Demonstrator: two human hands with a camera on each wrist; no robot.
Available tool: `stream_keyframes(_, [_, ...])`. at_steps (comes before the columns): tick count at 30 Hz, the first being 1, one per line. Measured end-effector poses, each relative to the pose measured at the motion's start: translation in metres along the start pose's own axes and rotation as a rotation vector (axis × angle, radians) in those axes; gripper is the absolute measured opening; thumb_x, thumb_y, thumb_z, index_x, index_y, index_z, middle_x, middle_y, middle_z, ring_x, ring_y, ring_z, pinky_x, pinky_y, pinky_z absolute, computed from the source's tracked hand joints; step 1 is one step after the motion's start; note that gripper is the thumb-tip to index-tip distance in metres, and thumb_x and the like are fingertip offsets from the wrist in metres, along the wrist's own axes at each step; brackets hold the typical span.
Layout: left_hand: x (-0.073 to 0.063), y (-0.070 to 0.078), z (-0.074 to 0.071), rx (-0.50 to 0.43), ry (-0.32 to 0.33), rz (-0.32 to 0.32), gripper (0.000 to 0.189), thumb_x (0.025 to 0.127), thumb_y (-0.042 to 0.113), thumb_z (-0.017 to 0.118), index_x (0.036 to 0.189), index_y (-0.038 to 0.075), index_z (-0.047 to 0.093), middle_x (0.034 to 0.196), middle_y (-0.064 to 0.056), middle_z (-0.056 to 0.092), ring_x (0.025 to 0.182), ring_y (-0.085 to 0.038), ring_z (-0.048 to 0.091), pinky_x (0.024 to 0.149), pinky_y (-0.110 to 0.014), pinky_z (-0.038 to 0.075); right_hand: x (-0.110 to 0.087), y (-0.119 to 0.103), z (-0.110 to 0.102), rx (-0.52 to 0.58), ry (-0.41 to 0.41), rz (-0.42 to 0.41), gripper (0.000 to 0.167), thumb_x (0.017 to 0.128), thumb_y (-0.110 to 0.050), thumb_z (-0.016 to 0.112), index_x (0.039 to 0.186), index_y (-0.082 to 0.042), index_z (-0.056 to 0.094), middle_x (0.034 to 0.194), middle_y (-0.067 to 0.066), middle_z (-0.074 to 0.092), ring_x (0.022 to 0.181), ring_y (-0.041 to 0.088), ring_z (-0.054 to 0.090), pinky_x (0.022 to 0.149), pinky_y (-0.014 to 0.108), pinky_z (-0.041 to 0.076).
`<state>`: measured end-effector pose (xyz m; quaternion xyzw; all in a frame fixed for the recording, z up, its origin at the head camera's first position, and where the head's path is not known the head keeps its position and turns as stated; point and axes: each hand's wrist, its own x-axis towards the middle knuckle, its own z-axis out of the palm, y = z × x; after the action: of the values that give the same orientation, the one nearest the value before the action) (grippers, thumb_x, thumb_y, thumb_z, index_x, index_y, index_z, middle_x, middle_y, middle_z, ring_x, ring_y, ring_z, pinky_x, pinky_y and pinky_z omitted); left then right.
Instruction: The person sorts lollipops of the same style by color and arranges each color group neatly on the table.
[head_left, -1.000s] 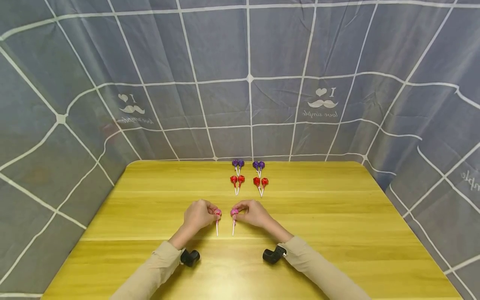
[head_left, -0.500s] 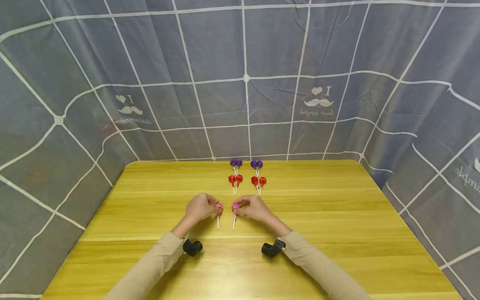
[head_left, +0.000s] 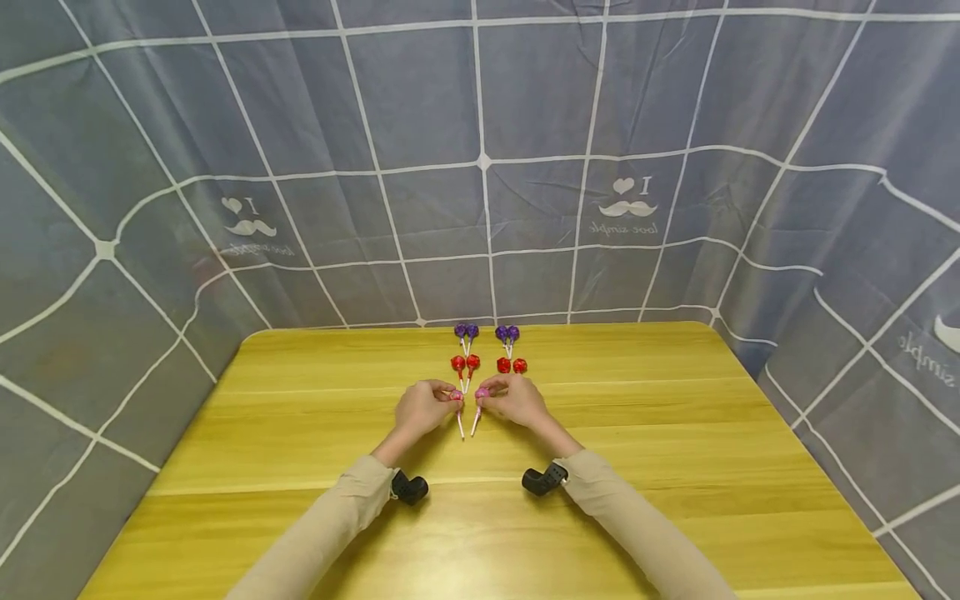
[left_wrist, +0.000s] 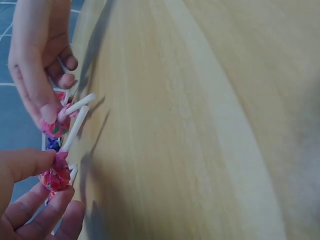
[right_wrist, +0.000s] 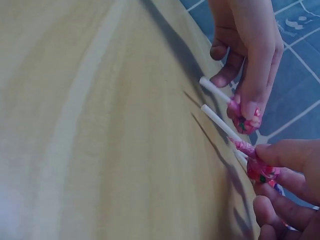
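Observation:
My left hand (head_left: 423, 406) pinches a pink-wrapped lollipop (left_wrist: 56, 179) by its candy head, between thumb and fingers. Opposite it, my right hand (head_left: 520, 402) grips a second pink lollipop (right_wrist: 261, 171) the same way. Both white sticks point back toward me, and their tips lean close together without touching. In the wrist views, shadows set apart from the sticks show them held above the table. Just beyond the hands lie a left pair of red lollipops (head_left: 472, 362) and a right pair of red lollipops (head_left: 503, 365), whose sticks the right hand hides.
Behind the red ones, a left pair of purple lollipops (head_left: 467, 331) and a right pair of purple lollipops (head_left: 507, 332) lie near the far edge of the wooden table (head_left: 637, 400). A grey curtain (head_left: 420, 208) with white lines hangs around the table's far side and flanks.
Both hands have moved forward toward the red lollipops and closer together, carrying the pink lollipops. The right red pair's sticks have become hidden. The head view has shifted slightly.

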<state>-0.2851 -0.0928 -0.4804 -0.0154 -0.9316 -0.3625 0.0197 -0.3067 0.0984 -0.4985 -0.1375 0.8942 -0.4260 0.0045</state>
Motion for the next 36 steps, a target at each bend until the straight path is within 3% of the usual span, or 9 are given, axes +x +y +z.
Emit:
stream_keyframes(12, [0.004,-0.002,0.005,0.031,0.02,0.001,0.019,0.075,0.028,0.08,0.09,0.018,0.077,0.079,0.005,0.075,0.066,-0.009,0.063,0.051,-0.025,0.037,0.006,-0.01,0.007,-0.083,-0.037,0.004,0.023,0.08,-0.023,0.076,0.101,-0.014,0.074,0.091,0.002,0.074,0.084,0.016,0.068,0.074,0.031,0.048])
stream_keyframes(21, [0.005,-0.002,0.009,0.044,0.014,-0.016,0.023,0.077,0.03,0.079,0.096,0.017,0.077,0.084,0.002,0.076,0.07,-0.01,0.065,0.05,-0.022,0.035,0.004,-0.01,0.007,-0.086,-0.036,-0.072,0.021,0.08,-0.023,0.074,0.098,-0.013,0.074,0.088,0.001,0.074,0.077,0.012,0.067,0.069,0.03,0.048])
stream_keyframes(31, [0.003,-0.001,0.006,0.015,0.004,0.01,0.028,0.079,0.029,0.078,0.101,0.014,0.075,0.087,-0.001,0.076,0.071,-0.013,0.066,0.051,-0.022,0.036,0.006,-0.004,0.006,-0.087,-0.056,-0.059,0.026,0.082,-0.026,0.075,0.104,-0.013,0.073,0.094,0.003,0.074,0.086,0.018,0.069,0.082,0.037,0.05])
stream_keyframes(36, [0.001,-0.002,-0.001,0.019,0.024,0.031,0.029,0.083,0.031,0.072,0.105,0.012,0.074,0.09,-0.003,0.076,0.078,-0.018,0.07,0.051,-0.023,0.039,0.001,-0.005,-0.003,-0.102,-0.022,-0.046,0.027,0.084,-0.026,0.073,0.107,-0.012,0.072,0.099,0.005,0.074,0.082,0.019,0.068,0.074,0.033,0.051])
